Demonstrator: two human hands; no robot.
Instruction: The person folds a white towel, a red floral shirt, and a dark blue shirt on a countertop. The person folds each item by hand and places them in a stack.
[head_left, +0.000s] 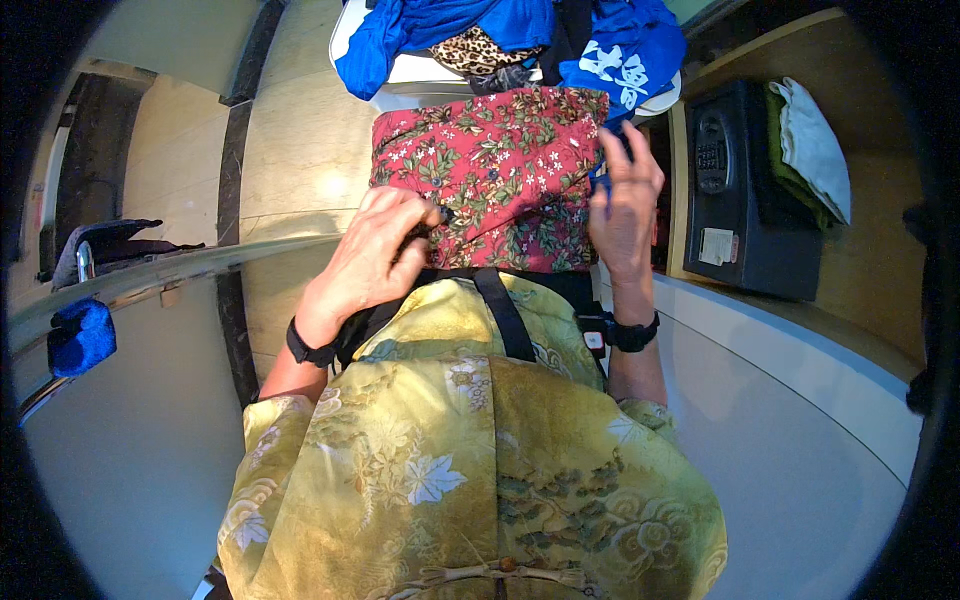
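Note:
A folded red shirt (491, 180) with a print of green leaves and small white flowers lies before me, over my lap; dark buttons show on it. My left hand (382, 244) is at its left edge, fingers curled, thumb below. The fingertips meet the cloth by a small dark spot; whether they pinch it cannot be made out. My right hand (628, 202) is at the shirt's right edge, its fingers apart and nothing seen between them. One fingertip is at or against the upper right corner. Both wrists wear black bands.
Beyond the shirt, a white seat or basin (416, 75) bears a heap of blue clothes (465, 26) and a leopard-print cloth (480, 52). On the right, a shelf holds a dark safe (720, 187) with folded cloths (814, 150). A blue cloth (81, 337) hangs on a rail at left.

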